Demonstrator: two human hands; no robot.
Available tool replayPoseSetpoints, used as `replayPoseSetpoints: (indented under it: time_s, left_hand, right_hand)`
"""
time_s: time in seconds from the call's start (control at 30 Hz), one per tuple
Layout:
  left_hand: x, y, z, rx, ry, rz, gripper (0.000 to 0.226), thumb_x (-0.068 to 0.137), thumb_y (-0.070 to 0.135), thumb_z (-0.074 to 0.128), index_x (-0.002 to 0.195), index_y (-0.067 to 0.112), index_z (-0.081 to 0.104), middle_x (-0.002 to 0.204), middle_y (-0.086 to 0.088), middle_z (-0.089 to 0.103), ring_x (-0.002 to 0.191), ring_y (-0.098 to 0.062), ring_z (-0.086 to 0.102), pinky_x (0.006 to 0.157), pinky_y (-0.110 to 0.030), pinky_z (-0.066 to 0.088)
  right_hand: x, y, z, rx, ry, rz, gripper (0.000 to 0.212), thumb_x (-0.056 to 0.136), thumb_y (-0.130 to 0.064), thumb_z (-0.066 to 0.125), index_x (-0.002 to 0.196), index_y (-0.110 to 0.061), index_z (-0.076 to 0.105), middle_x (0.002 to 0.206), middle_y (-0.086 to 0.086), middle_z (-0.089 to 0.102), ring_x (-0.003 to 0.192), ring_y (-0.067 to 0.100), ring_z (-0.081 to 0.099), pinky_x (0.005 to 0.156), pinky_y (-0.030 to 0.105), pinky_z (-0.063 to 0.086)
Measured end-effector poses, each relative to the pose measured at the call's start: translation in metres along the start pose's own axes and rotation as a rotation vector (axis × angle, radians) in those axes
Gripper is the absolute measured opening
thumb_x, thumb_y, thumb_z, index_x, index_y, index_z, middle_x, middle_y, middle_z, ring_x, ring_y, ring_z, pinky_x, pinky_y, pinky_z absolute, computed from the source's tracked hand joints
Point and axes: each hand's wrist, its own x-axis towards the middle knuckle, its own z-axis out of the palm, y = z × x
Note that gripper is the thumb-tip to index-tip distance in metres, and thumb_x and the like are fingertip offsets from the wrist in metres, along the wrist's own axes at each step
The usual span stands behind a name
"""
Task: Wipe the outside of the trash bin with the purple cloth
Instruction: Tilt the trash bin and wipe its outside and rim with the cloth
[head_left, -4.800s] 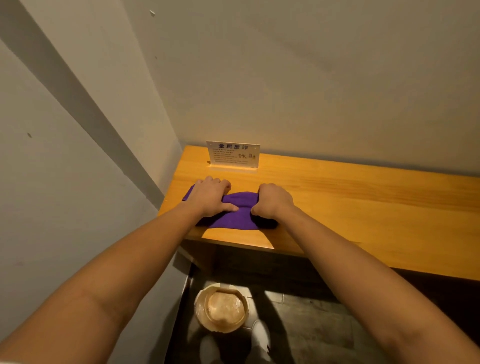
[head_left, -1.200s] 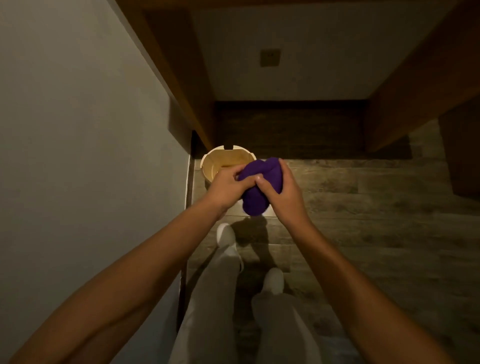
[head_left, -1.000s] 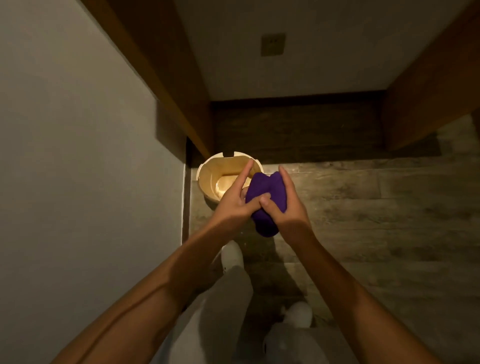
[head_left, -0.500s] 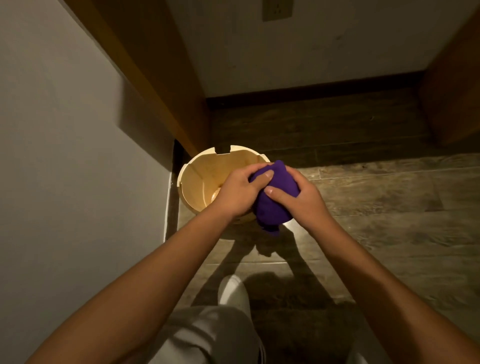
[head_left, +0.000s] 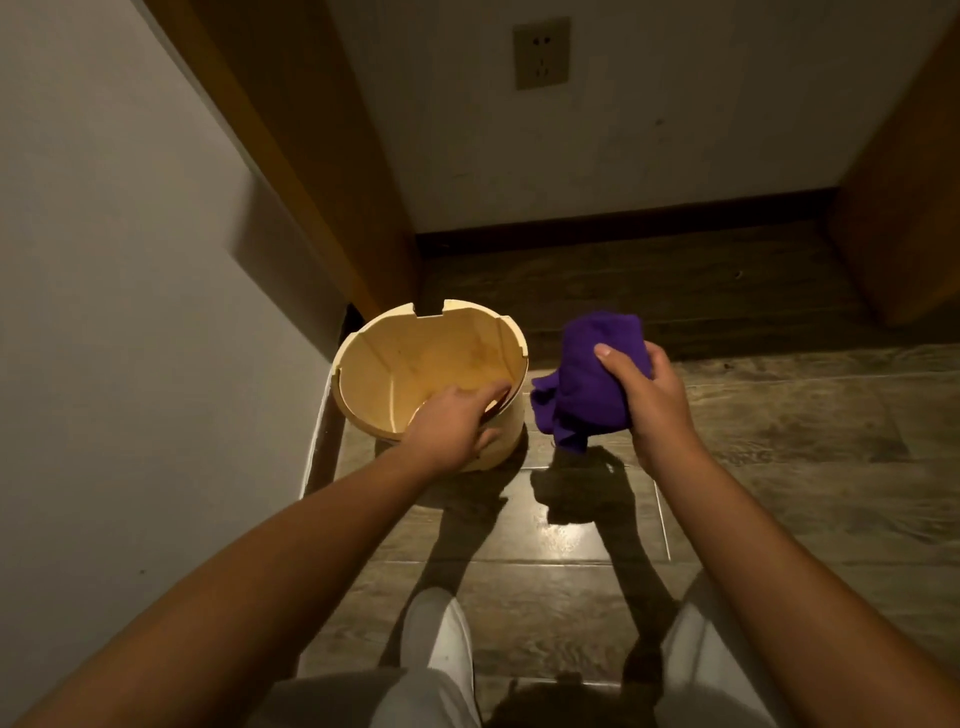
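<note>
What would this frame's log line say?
left hand: gripping trash bin rim | right hand: holding purple cloth | wiping: not started

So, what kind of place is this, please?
Probably an indoor corner under a wooden desk or counter. A wall socket sits low on the back wall, a dark skirting board meets wood-look flooring, and a small wooden trash bin stands beside the side wall.

Bunched purple cloth (head_left: 592, 374) beside upright bin (head_left: 415, 364)
</note>
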Motion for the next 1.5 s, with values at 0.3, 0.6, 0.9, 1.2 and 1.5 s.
replayPoseSetpoints:
  time_s: [0.3, 0.6, 0.9, 1.2, 1.5]
  left_hand:
    - [-0.004, -0.006, -0.008, -0.155, 0.296, 0.184, 0.071, 0.093, 0.007, 0.065, 0.154, 0.032, 0.039, 0.133, -0.006, 0.066, 0.115, -0.023, 0.065, 0.095, -0.043, 0.056]
    - [0.008, -0.041, -0.026, -0.653, 0.398, -0.094, 0.044, 0.102, 0.019, 0.059, 0.143, 0.035, 0.056, 0.13, 0.018, 0.053, 0.102, 0.011, 0.05, 0.084, -0.014, 0.043]
    - [0.005, -0.05, -0.025, -0.832, 0.4, -0.204, 0.041, 0.104, 0.023, 0.053, 0.141, 0.04, 0.056, 0.136, 0.016, 0.048, 0.123, -0.01, 0.045, 0.085, -0.018, 0.041]
    - [0.009, -0.042, -0.032, -1.043, 0.336, -0.254, 0.051, 0.106, 0.016, 0.051, 0.152, 0.032, 0.04, 0.117, 0.021, 0.07, 0.111, 0.001, 0.065, 0.072, -0.014, 0.056]
    - [-0.002, -0.039, -0.018, -1.014, 0.483, -0.354, 0.042, 0.104, 0.027, 0.054, 0.145, 0.037, 0.052, 0.113, 0.02, 0.062, 0.088, 0.012, 0.065, 0.061, -0.006, 0.051]
  right_hand:
    - [0.01, -0.008, -0.014, 0.016, -0.008, -0.052, 0.067, 0.059, -0.06, 0.087, 0.117, -0.036, 0.065, 0.12, -0.002, 0.072, 0.097, 0.015, 0.076, 0.065, 0.025, 0.059]
    - [0.012, 0.002, 0.016, -0.274, -0.117, -0.234, 0.056, 0.079, -0.051, 0.084, 0.125, -0.042, 0.054, 0.116, -0.017, 0.064, 0.102, 0.006, 0.066, 0.06, 0.015, 0.056]
    - [0.024, 0.009, 0.054, -0.531, -0.128, -0.487, 0.046, 0.097, -0.047, 0.066, 0.139, -0.031, 0.059, 0.111, -0.027, 0.063, 0.105, -0.002, 0.062, 0.091, 0.039, 0.059]
    - [-0.018, 0.067, 0.133, -0.768, -0.175, -0.574, 0.067, 0.097, -0.074, 0.033, 0.155, -0.041, 0.036, 0.172, -0.004, 0.025, 0.159, 0.023, 0.015, 0.126, 0.057, 0.016]
    - [0.044, 0.073, 0.111, -0.648, -0.132, -0.437, 0.065, 0.095, -0.064, 0.036, 0.14, -0.022, 0.059, 0.142, 0.001, 0.062, 0.138, 0.025, 0.05, 0.112, 0.055, 0.041]
